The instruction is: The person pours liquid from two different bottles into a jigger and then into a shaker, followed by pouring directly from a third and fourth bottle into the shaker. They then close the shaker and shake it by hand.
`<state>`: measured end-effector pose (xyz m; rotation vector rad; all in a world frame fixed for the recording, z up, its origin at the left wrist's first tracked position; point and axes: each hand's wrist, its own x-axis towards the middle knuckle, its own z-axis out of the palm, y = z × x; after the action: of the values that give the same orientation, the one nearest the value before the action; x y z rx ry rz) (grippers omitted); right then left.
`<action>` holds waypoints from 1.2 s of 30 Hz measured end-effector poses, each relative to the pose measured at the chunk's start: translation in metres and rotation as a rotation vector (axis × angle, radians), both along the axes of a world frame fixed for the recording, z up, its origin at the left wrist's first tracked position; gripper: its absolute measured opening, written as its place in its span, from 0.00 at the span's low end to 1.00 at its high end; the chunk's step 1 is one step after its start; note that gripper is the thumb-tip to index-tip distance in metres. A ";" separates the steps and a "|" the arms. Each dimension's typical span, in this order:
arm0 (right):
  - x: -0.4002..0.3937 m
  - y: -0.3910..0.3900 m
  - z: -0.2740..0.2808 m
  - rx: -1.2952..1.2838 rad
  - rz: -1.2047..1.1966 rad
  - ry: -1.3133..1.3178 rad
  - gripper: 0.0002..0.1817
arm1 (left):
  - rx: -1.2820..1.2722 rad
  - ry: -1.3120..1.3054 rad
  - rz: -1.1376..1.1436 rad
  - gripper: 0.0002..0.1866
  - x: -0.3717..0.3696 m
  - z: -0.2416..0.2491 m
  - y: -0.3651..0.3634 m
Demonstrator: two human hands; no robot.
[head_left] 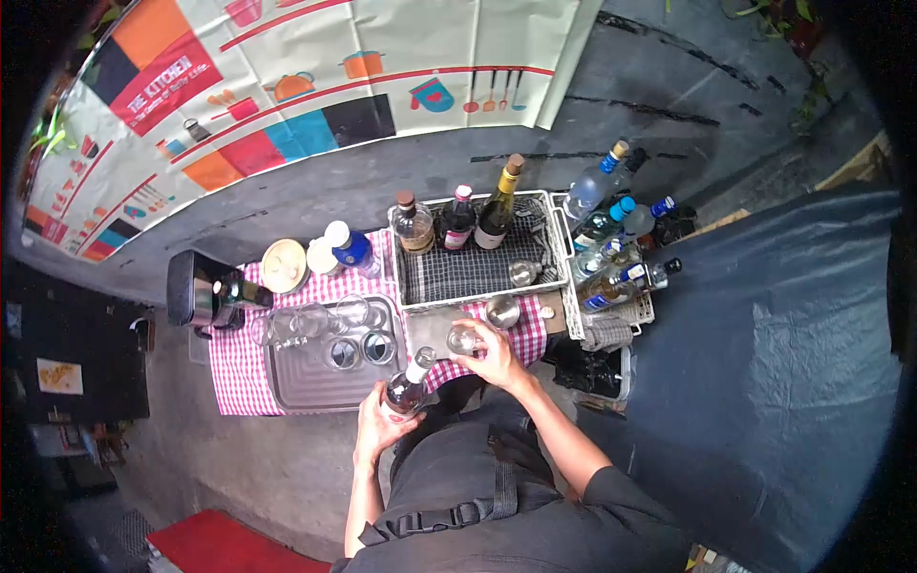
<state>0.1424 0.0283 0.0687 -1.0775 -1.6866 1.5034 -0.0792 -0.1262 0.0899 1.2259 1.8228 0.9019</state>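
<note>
Low in front of my body, my left hand (375, 427) is wrapped round a dark bottle (405, 391) with a pale neck, tilted up and to the right. My right hand (499, 359) grips a small clear glass (462, 339) over the table's front edge, just up and right of the bottle's mouth. A round metal cup (502, 310) stands just beyond my right fingers. Left of the bottle lies a grey tray (315, 375) bearing several clear glasses, two of them with dark contents or bases.
A white wire basket (478, 300) at the back holds three bottles and a small glass (522, 273). Several liquor bottles (602, 227) crowd a second rack on the right. A black appliance (188, 291), a round wooden container (285, 265) and a blue-and-white bottle (352, 246) stand back left.
</note>
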 end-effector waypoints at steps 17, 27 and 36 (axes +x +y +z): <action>0.054 0.042 0.010 0.189 0.064 -0.029 0.35 | -0.181 0.215 -0.294 0.40 0.022 -0.009 0.059; 0.071 0.067 0.007 0.177 0.104 -0.006 0.34 | -0.222 0.307 -0.278 0.37 0.041 0.010 0.078; 0.077 0.070 0.003 0.165 0.132 -0.018 0.32 | -0.299 0.320 -0.298 0.39 0.042 0.025 0.084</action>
<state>0.2196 0.0979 0.0717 -0.9105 -1.8899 1.4095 -0.0376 -0.0419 0.1145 1.4549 1.8657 0.2665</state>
